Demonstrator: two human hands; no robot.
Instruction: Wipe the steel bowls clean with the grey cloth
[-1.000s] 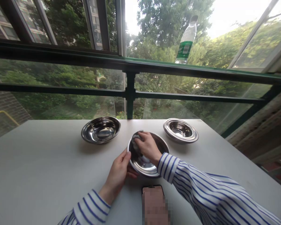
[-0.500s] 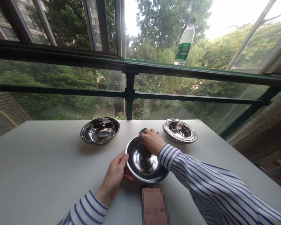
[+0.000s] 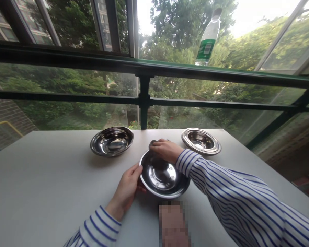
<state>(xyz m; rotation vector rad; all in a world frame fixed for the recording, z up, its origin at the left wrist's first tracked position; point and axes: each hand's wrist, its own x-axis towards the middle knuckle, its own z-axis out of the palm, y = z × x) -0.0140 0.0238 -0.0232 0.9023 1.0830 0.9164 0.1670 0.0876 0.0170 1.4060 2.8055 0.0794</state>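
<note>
A shiny steel bowl [image 3: 161,183] is tilted toward me at the middle of the table. My left hand [image 3: 127,185] grips its left rim, thumb on the edge and fingers curled underneath. At the bowl's far rim, my right hand [image 3: 167,151] is closed over a small dark grey cloth or pad [image 3: 152,144]. Only the ends of that grey piece show past the fingers, so its exact kind is unclear. The right forearm's striped sleeve hides part of the bowl's right side.
On the white table [image 3: 54,192], a wide steel bowl [image 3: 112,142] stands back left and a wide-rimmed steel bowl [image 3: 201,142] back right. A pixelated phone-shaped item [image 3: 173,224] lies in front. A bottle with a green label [image 3: 206,48] stands on the green railing [image 3: 98,64].
My right hand has slid a little left along the bowl's far rim with the grey piece. My left hand keeps its hold. The whole view has shifted slightly.
</note>
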